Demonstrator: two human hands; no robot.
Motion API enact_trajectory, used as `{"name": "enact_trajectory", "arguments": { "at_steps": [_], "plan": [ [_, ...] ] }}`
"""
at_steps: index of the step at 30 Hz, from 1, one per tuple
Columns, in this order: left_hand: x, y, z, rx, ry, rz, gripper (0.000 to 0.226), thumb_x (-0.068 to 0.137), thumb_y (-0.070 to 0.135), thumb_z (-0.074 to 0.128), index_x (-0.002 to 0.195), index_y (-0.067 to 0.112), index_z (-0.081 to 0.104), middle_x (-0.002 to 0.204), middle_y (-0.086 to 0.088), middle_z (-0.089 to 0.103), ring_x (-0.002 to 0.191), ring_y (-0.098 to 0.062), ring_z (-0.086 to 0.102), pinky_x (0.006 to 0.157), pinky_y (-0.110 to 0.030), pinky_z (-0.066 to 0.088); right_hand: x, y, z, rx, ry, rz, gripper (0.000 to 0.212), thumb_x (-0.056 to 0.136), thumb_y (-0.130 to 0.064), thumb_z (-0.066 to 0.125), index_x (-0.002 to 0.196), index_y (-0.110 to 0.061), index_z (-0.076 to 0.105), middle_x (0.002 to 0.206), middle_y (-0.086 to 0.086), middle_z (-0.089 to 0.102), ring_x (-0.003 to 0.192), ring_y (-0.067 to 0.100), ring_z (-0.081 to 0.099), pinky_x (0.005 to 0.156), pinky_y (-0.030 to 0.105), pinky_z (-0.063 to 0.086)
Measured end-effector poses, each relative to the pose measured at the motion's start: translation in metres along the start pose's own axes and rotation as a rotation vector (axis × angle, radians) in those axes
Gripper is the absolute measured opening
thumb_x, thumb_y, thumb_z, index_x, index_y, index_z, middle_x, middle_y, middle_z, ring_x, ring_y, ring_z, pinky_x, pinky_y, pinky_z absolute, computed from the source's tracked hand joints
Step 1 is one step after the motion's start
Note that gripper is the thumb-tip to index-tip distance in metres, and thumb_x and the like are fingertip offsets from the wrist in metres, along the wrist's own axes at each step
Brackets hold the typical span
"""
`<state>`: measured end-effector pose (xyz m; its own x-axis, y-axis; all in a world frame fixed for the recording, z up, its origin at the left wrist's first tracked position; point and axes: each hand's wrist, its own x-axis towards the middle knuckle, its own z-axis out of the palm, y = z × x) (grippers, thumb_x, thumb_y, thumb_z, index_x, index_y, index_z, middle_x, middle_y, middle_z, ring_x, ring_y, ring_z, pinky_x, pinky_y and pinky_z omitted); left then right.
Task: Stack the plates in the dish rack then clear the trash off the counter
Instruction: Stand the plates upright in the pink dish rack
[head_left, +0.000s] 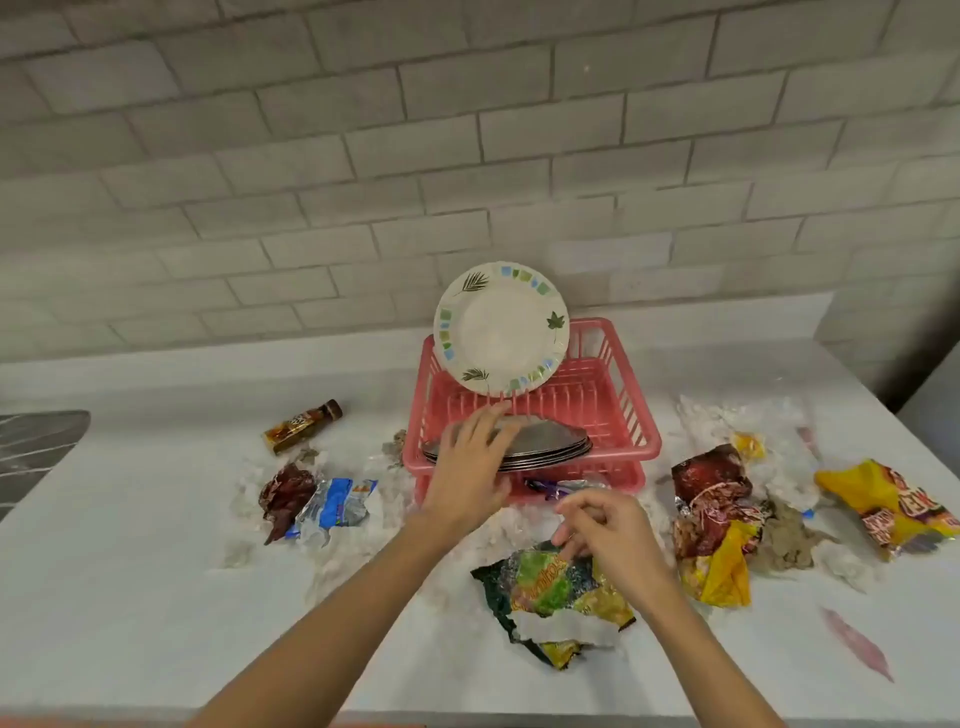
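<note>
A pink plastic dish rack (631, 415) stands on the white counter (130, 571) against the tiled wall. A white plate with leaf prints (501, 327) stands upright in the rack's back slots. A stack of metal plates (550, 441) lies flat across the rack's front edge. My left hand (470, 467) rests on the left part of that stack, fingers spread over the top plate. My right hand (608, 535) hovers in front of the rack, fingers half curled, just above a green and yellow crumpled wrapper (556, 597); it holds nothing I can see.
Trash lies around the rack: a small brown bottle (301, 426), a dark red wrapper (285, 493) and a blue wrapper (337, 506) at the left, red and yellow wrappers (711, 519) and a yellow bag (893, 504) at the right, white tissue scraps between. A dark sink edge (36, 447) sits far left.
</note>
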<state>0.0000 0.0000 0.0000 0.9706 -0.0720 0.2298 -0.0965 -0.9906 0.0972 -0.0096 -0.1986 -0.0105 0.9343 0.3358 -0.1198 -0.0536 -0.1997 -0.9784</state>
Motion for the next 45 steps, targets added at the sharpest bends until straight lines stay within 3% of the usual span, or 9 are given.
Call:
{"name": "enact_trajectory", "arguments": {
  "at_steps": [3, 6, 12, 16, 20, 26, 32, 39, 45],
  "plan": [
    [0.023, -0.011, 0.007, 0.026, -0.061, 0.056, 0.071, 0.072, 0.017, 0.07, 0.138, 0.03, 0.047, 0.137, 0.006, 0.055, 0.124, -0.018, 0.052, 0.109, -0.045, 0.031, 0.011, 0.006, 0.009, 0.009, -0.006, 0.034, 0.017, 0.095, -0.007, 0.057, 0.085, -0.009, 0.07, 0.067, 0.012, 0.071, 0.054, 0.028, 0.065, 0.055, 0.031, 0.053],
    [0.03, -0.021, 0.014, -0.028, -0.007, 0.17, 0.069, 0.064, 0.007, 0.074, 0.13, 0.024, 0.059, 0.125, 0.006, 0.066, 0.108, -0.018, 0.065, 0.088, -0.033, 0.054, 0.02, 0.006, 0.019, -0.007, 0.019, 0.062, 0.016, 0.096, -0.008, 0.056, 0.087, -0.01, 0.07, 0.068, 0.012, 0.072, 0.053, 0.025, 0.065, 0.055, 0.029, 0.052],
    [0.053, -0.066, -0.001, -0.119, 0.181, 0.364, 0.07, 0.06, -0.009, 0.068, 0.123, 0.019, 0.066, 0.115, 0.002, 0.072, 0.092, -0.02, 0.073, 0.058, -0.037, 0.061, 0.041, -0.009, 0.044, -0.064, 0.185, 0.062, 0.016, 0.095, -0.005, 0.054, 0.094, -0.015, 0.066, 0.072, 0.012, 0.073, 0.055, 0.023, 0.067, 0.057, 0.025, 0.049],
    [0.079, -0.103, -0.017, -0.351, 0.194, 0.389, 0.06, 0.071, -0.008, 0.064, 0.122, 0.021, 0.067, 0.116, 0.003, 0.071, 0.098, -0.022, 0.071, 0.077, -0.038, 0.06, 0.055, -0.022, 0.069, -0.056, 0.322, 0.113, 0.026, 0.094, -0.002, 0.05, 0.112, -0.018, 0.06, 0.084, 0.01, 0.074, 0.064, 0.019, 0.069, 0.06, 0.026, 0.052],
    [0.084, -0.125, -0.042, -0.609, 0.253, 0.363, 0.06, 0.071, -0.012, 0.058, 0.122, 0.018, 0.068, 0.117, 0.002, 0.07, 0.104, -0.012, 0.066, 0.096, -0.01, 0.04, 0.069, -0.034, 0.096, -0.137, 0.504, 0.107, 0.046, 0.094, -0.02, 0.055, 0.137, -0.028, 0.041, 0.11, -0.002, 0.064, 0.09, 0.017, 0.067, 0.076, 0.038, 0.056],
    [0.06, -0.173, -0.076, -1.046, 0.333, 0.049, 0.023, 0.086, 0.011, 0.065, 0.106, 0.015, 0.075, 0.091, 0.005, 0.074, 0.075, -0.007, 0.065, 0.073, -0.02, 0.051, 0.093, -0.053, 0.129, -0.082, 0.616, 0.075, 0.063, 0.093, -0.028, 0.061, 0.148, -0.028, 0.029, 0.136, 0.001, 0.051, 0.122, 0.023, 0.053, 0.102, 0.05, 0.046],
    [0.018, -0.26, -0.086, -1.376, 0.311, -0.42, 0.019, 0.084, 0.003, 0.07, 0.088, 0.021, 0.07, 0.078, 0.01, 0.073, 0.072, -0.007, 0.07, 0.071, -0.029, 0.056, 0.115, -0.079, 0.191, 0.054, 0.478, -0.063, 0.026, 0.096, -0.018, 0.058, 0.123, -0.016, 0.057, 0.103, -0.002, 0.07, 0.089, 0.008, 0.069, 0.074, 0.025, 0.057],
    [-0.096, -0.36, -0.078, -1.168, 0.488, -0.78, 0.033, 0.083, 0.006, 0.07, 0.108, 0.024, 0.059, 0.094, 0.008, 0.068, 0.083, -0.012, 0.067, 0.072, -0.026, 0.055, 0.127, -0.079, 0.301, -0.028, 0.09, -0.093, 0.026, 0.093, -0.013, 0.063, 0.116, -0.023, 0.061, 0.094, -0.007, 0.075, 0.084, 0.009, 0.072, 0.069, 0.024, 0.058],
    [-0.223, -0.403, -0.059, -1.136, 0.548, -1.097, 0.043, 0.082, 0.006, 0.071, 0.118, 0.025, 0.059, 0.105, 0.009, 0.069, 0.094, -0.012, 0.067, 0.074, -0.025, 0.051, 0.117, -0.056, 0.396, -0.275, -0.234, -0.075, 0.041, 0.092, -0.023, 0.061, 0.131, -0.029, 0.051, 0.103, -0.011, 0.07, 0.094, 0.01, 0.067, 0.086, 0.036, 0.055]
  ]
}}
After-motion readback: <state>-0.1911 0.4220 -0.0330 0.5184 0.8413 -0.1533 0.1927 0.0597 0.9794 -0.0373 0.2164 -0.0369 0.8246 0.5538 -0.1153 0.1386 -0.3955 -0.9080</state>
